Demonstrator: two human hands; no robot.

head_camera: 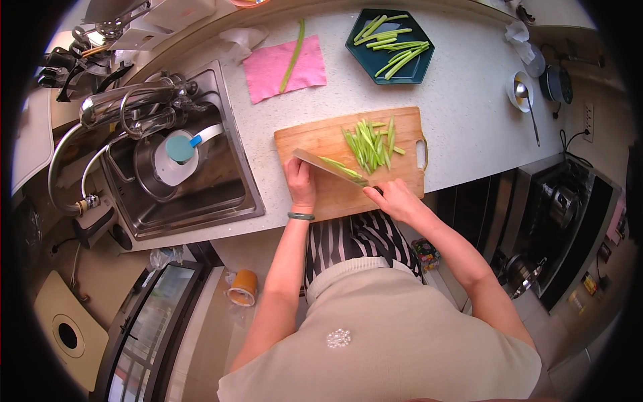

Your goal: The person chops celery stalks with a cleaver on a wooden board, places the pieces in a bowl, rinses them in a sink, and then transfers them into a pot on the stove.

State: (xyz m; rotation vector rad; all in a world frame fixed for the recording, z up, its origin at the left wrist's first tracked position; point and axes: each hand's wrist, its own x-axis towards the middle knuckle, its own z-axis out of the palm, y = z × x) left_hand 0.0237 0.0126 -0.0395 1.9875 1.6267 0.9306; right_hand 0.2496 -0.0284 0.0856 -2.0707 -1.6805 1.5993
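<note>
A wooden cutting board (pixel 331 201) with a metal-edged handle slot lies before me on the counter. My right hand (pixel 397 200) grips the dark handle of a kitchen knife (pixel 329 166), whose broad blade slants up to the left across the board. By the blade's far end is my left hand (pixel 300 183), fingers curled; whether they pinch anything is hidden. Along the blade's far edge lie a few pale green strips (pixel 341 166), apparently celery. A loose heap of cut green strips (pixel 371 145) rests on the board's right half.
Beyond the board, a dark hexagonal plate (pixel 371 59) holds several cut green sticks. One long green stalk (pixel 293 60) crosses a pink cloth (pixel 263 75). The steel sink (pixel 216 201) at left contains a pot (pixel 143 173). A bowl with a spoon (pixel 522 90) stands far right.
</note>
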